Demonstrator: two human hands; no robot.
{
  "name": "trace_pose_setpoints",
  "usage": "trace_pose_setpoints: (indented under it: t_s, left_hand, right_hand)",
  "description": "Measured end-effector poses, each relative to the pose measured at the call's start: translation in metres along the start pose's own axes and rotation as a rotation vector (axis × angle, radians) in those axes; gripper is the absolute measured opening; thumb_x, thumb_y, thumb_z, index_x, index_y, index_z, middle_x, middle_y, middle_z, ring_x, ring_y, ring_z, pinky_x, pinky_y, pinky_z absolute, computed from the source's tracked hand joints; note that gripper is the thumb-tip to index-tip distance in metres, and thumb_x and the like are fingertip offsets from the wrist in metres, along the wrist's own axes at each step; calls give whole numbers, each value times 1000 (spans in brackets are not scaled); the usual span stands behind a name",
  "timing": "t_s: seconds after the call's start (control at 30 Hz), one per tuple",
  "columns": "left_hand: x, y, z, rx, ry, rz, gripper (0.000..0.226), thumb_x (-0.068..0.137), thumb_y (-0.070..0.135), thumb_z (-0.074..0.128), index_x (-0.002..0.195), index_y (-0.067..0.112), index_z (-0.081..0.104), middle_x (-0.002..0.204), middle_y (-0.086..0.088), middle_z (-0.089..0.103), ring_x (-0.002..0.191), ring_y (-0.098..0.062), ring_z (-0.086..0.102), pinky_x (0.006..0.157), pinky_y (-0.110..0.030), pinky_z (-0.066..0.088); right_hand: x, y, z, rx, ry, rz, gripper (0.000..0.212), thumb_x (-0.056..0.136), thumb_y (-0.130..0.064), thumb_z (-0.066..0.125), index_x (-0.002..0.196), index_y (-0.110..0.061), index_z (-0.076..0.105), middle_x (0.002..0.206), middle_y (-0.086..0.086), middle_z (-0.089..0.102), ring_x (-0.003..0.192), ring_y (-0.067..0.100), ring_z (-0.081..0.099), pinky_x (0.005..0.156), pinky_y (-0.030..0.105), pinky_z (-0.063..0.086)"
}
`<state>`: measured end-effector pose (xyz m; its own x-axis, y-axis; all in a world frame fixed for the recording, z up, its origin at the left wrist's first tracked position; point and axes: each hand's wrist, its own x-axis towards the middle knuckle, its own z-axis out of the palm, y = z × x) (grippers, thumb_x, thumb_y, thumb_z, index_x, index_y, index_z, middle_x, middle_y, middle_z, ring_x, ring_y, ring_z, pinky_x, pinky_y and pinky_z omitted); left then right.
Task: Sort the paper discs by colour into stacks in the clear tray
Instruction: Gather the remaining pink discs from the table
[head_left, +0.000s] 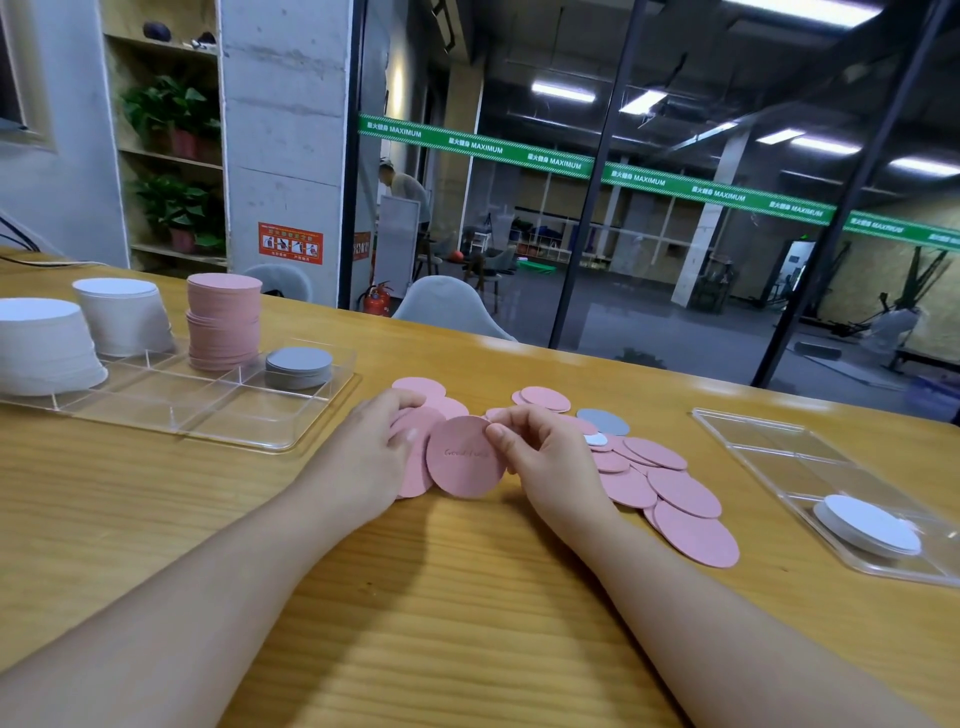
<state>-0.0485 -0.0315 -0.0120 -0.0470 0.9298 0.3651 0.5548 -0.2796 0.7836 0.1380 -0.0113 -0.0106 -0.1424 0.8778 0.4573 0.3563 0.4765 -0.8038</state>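
Observation:
Loose pink discs (680, 493) lie scattered mid-table, with one grey disc (603, 421) and a small white one (596, 440) among them. My left hand (371, 457) grips a fanned bunch of pink discs (413, 467). My right hand (540, 457) pinches the edge of a pink disc (465, 460) with faint writing, held against that bunch. The clear tray (249, 415) at left holds two white stacks (122, 314), a tall pink stack (223, 322) and a low grey stack (298, 366).
A second clear tray (769, 447) at the right holds a short stack of white discs (866, 525). The wooden table (441, 597) ends at a glass wall behind. Two grey chairs (447, 304) stand beyond the far edge.

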Motion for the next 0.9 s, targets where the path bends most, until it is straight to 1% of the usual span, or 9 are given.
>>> trace_pose_setpoints:
  t_s: [0.07, 0.13, 0.23, 0.37, 0.53, 0.6, 0.67, 0.77, 0.9]
  left_hand:
    - [-1, 2, 1, -9, -62, 39, 33, 98, 16, 44, 128, 28, 49, 132, 5, 48, 116, -8, 45, 84, -17, 36]
    - [-4, 5, 5, -33, -124, 91, 31, 98, 15, 43, 126, 30, 48, 134, 6, 46, 120, -3, 41, 90, -10, 28]
    - [-7, 9, 9, -18, -171, 127, 34, 99, 14, 41, 129, 30, 44, 133, 8, 41, 116, 1, 35, 76, 7, 27]
    - [-8, 10, 8, -7, -176, 109, 38, 99, 13, 40, 132, 32, 42, 132, 11, 38, 110, 0, 37, 68, 8, 29]
    - [-8, 11, 8, -9, -179, 71, 38, 99, 16, 38, 130, 37, 42, 131, 13, 37, 113, -3, 38, 73, 2, 32]
    - [-8, 13, 7, -10, -180, 65, 37, 99, 16, 38, 130, 37, 42, 131, 12, 38, 112, -4, 39, 70, 1, 35]
    - [-9, 13, 7, -13, -180, 65, 37, 99, 15, 39, 129, 37, 43, 131, 12, 39, 111, -4, 40, 69, 2, 35]
    - [-11, 14, 6, -20, -180, 59, 37, 99, 15, 39, 129, 37, 43, 131, 13, 38, 110, -4, 40, 68, 1, 35]
    - [-11, 14, 7, -31, -182, 56, 38, 99, 15, 39, 129, 37, 43, 131, 13, 39, 106, -3, 43, 69, 0, 35]
  right_hand:
    - [0, 0, 1, -2, -13, 1, 6, 91, -12, 60, 87, -14, 65, 77, 1, 66, 60, 5, 56, 58, 23, 48]
    - [-1, -1, 5, -4, -22, -19, 5, 90, -12, 61, 86, -10, 64, 79, 7, 66, 60, 11, 59, 57, 29, 52]
    - [-3, -1, 10, -36, -47, -45, 6, 88, -15, 64, 84, -11, 62, 78, 6, 66, 62, 16, 63, 66, 36, 56]
    - [6, 1, 5, -229, -6, -142, 5, 89, -20, 63, 85, -16, 64, 84, 0, 65, 78, 17, 60, 72, 33, 50]
    - [18, 25, -16, -666, 33, -107, 35, 91, -31, 58, 122, -16, 56, 127, -5, 53, 121, 13, 41, 97, 26, 35]
    - [21, 32, -20, -784, -3, -39, 50, 88, -39, 59, 132, -18, 49, 136, -6, 48, 127, 14, 37, 100, 27, 31]
    - [23, 34, -20, -836, -20, 63, 49, 85, -45, 61, 125, -18, 52, 126, -4, 53, 121, 17, 42, 92, 29, 36]
    - [27, 30, -18, -850, 8, 122, 38, 81, -49, 64, 96, -15, 59, 95, -1, 60, 97, 19, 54, 71, 33, 45]
    - [32, 24, -20, -795, -14, 196, 49, 78, -49, 66, 104, -8, 62, 102, 3, 65, 96, 21, 57, 80, 39, 50]
